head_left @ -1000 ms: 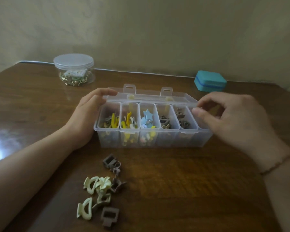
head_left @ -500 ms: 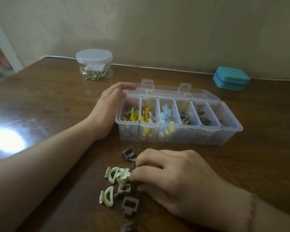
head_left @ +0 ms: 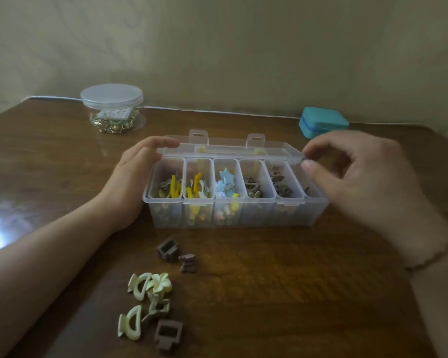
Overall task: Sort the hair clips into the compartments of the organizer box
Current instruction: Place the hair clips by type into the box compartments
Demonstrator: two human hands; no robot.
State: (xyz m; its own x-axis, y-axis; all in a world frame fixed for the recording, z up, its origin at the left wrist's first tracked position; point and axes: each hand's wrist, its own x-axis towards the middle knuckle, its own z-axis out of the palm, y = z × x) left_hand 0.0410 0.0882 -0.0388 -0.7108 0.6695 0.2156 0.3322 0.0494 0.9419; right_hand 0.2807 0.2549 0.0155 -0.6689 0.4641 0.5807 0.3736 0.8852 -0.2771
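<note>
Nearest on the dark wooden tabletop [head_left: 282, 293] lies the unsorted pile: cream-green plastic claw clips [head_left: 150, 288], one flower-shaped, and a square brown claw clip [head_left: 167, 335] just beside them. A little farther in, two more small brown claw clips [head_left: 177, 255] sit close together in front of the box.

Beyond them stands the clear plastic organizer box [head_left: 233, 213], lid folded back, with six compartments in a row: yellow clips in the two at the left, blue star clips in the third, brown ones in the fourth and fifth. The left hand [head_left: 132, 184] rests against the box's left end, fingers fairly straight, steadying it. The right hand [head_left: 360, 177] hovers over the rightmost compartment, thumb and forefinger pinched together on something small and dark, probably a brown clip; its shape is too small to tell.

The step in hand looks like dropping that piece in. Next comes releasing the pinch, then reaching back for the pile.

At the far edge stand a round clear lidded jar [head_left: 111, 107] and a teal case [head_left: 322, 121].
</note>
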